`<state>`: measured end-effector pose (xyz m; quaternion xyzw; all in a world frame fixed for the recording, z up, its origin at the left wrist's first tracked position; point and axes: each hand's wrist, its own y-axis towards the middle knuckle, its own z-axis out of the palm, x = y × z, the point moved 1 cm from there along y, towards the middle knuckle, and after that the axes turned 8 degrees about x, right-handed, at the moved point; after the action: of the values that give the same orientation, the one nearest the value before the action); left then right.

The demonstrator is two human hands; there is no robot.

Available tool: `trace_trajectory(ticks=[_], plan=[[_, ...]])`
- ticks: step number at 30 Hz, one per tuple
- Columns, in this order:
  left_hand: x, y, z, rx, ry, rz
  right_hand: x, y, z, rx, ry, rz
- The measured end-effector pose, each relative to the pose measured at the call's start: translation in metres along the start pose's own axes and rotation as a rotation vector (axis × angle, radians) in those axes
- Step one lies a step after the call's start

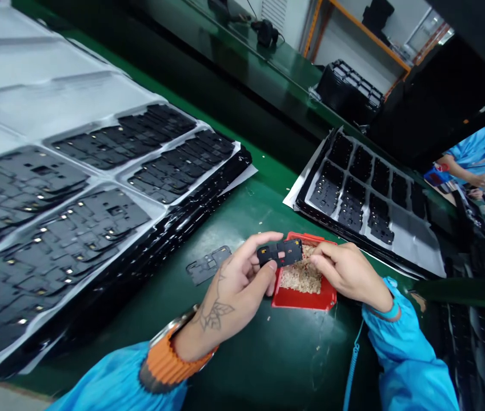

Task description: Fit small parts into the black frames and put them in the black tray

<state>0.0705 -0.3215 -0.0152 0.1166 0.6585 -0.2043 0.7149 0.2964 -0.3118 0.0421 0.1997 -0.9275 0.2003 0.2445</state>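
My left hand (233, 285) pinches a small black flat part (280, 252) between thumb and fingers, holding it above a red tray (304, 302) filled with pale wood shavings. My right hand (349, 274) hovers over the tray's right side, with fingertips at the part's right end. Whether they grip it I cannot tell. A similar grey-black part (208, 265) lies flat on the bench to the left of my left hand. An orange-strapped watch (165, 357) sits on my left wrist.
Stacked white-backed sheets of black parts (62, 194) cover the left of the green bench (268, 365). A black tray of parts (366, 194) sits to the right. A stack of black trays (349, 91) stands behind it. A co-worker in a blue sleeve (469, 160) works at far right.
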Motion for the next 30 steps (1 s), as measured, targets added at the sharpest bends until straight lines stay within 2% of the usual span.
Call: trace_trajectory(ticks=[4, 7, 10, 15, 21, 27, 30], plan=[[0.004, -0.002, 0.006, 0.034, -0.064, -0.013, 0.006, 0.009, 0.014, -0.15, 0.43, -0.054], [0.011, -0.006, 0.01, 0.038, -0.003, 0.002, 0.009, 0.014, 0.027, -0.114, 0.763, -0.067], [0.016, -0.01, 0.014, 0.052, 0.074, 0.036, 0.009, 0.016, 0.036, -0.074, 0.944, 0.012], [0.013, -0.01, 0.016, 0.073, 0.067, 0.036, 0.008, 0.017, 0.04, -0.124, 0.958, 0.099], [0.009, -0.007, 0.016, 0.085, -0.041, 0.002, 0.008, 0.017, 0.041, -0.129, 0.982, 0.071], [0.007, -0.007, 0.019, 0.109, -0.082, -0.008, -0.004, 0.018, 0.055, -0.263, 1.071, 0.029], [0.008, -0.005, 0.017, 0.113, -0.15, -0.058, 0.0, 0.019, 0.05, -0.28, 0.923, 0.005]])
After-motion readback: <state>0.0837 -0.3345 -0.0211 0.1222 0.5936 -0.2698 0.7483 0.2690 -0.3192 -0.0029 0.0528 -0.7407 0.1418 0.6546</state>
